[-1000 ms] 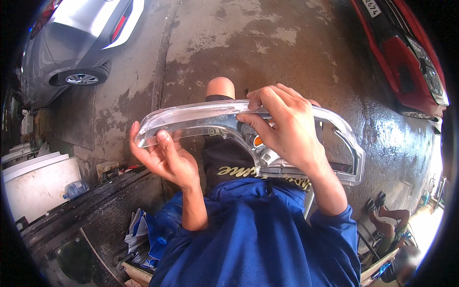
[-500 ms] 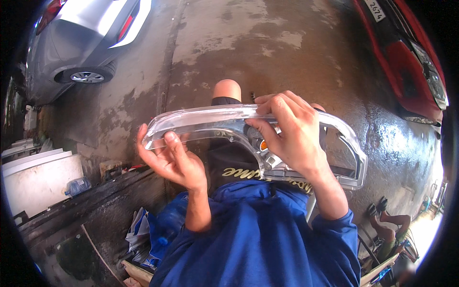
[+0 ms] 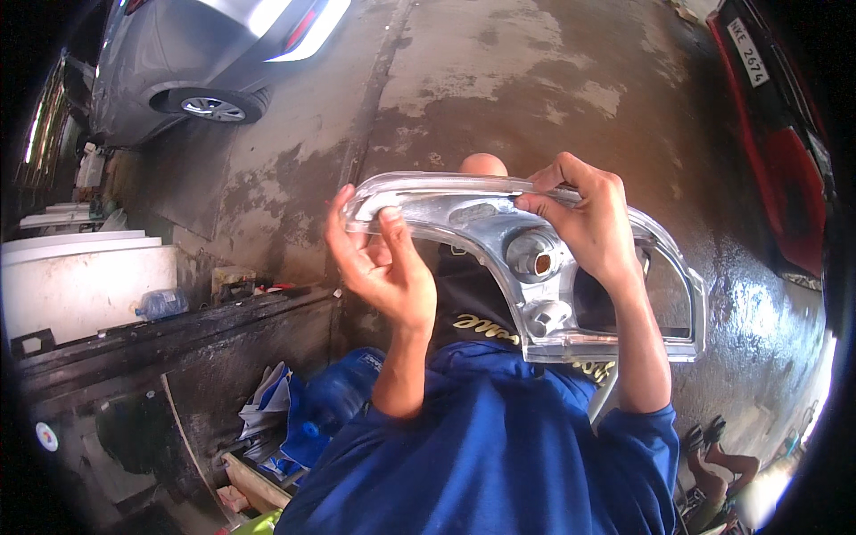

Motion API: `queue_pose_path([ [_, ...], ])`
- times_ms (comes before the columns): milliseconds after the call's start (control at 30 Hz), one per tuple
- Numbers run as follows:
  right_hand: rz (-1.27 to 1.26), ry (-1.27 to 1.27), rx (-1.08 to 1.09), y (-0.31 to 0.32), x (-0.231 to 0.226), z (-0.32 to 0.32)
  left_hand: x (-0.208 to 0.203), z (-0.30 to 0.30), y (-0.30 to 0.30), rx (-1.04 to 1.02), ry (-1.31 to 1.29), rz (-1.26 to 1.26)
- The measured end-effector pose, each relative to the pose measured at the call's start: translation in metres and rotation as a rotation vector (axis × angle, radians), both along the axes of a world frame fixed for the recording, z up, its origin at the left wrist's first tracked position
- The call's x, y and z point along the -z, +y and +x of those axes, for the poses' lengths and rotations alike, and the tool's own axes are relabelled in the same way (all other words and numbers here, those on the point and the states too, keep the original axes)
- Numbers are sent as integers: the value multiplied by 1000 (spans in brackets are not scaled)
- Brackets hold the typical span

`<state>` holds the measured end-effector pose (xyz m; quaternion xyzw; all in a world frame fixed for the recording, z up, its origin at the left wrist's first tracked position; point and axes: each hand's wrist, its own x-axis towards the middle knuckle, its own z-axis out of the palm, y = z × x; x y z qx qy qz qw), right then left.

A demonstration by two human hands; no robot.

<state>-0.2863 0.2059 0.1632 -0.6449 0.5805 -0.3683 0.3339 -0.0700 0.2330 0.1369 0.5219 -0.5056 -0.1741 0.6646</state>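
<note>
A curved car headlight piece (image 3: 477, 212), with a clear rim and a silvery body, is held up in front of my lap. Its narrow end sits in my left hand (image 3: 388, 272), thumb on the near face and fingers behind. Over its top edge my right hand (image 3: 593, 223) pinches the rim, some fingers hidden behind it. Two round sockets show on the silvery body, the larger socket (image 3: 533, 256) with orange inside and the smaller socket (image 3: 548, 316) below it. The wide right end is an open frame.
A grey car (image 3: 192, 62) stands at the far left, a dark and red car (image 3: 785, 169) at the right. White panels (image 3: 89, 281) and a small plastic bottle (image 3: 162, 303) lie at the left. A large blue water bottle (image 3: 339, 392) is beside me. The floor (image 3: 499, 80) is wet.
The headlight piece has tilted, so its silvery body and both sockets show far more. My hands keep their holds. The whole view has shifted, with surroundings sliding rightward.
</note>
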Motion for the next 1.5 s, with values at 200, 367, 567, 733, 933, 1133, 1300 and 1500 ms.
queue_pose_path([
  [200, -5, 4, -22, -8, 15, 4, 3, -1, -2, 52, 19, 62],
  [367, -105, 149, -76, -13, 22, 6, 8, 5, -3, 65, -17, 53],
  [567, -152, 245, -42, -14, 15, 18, 2, -3, 1, 79, -4, 58],
  [733, -42, 90, -24, -18, 18, 14, -5, -21, 2, 273, 113, -56],
  [933, 60, -65, -70, -25, 10, -6, 15, -20, -18, 420, -85, -72],
  [1133, 79, -186, -117, -30, -2, -25, -7, -68, -30, 714, 249, -103],
  [1300, -67, -411, -188, -23, -29, -26, -4, -78, -29, 700, 100, -187],
  [1500, -5, -511, -392, -26, -71, -17, -14, -78, -22, 634, -3, -263],
])
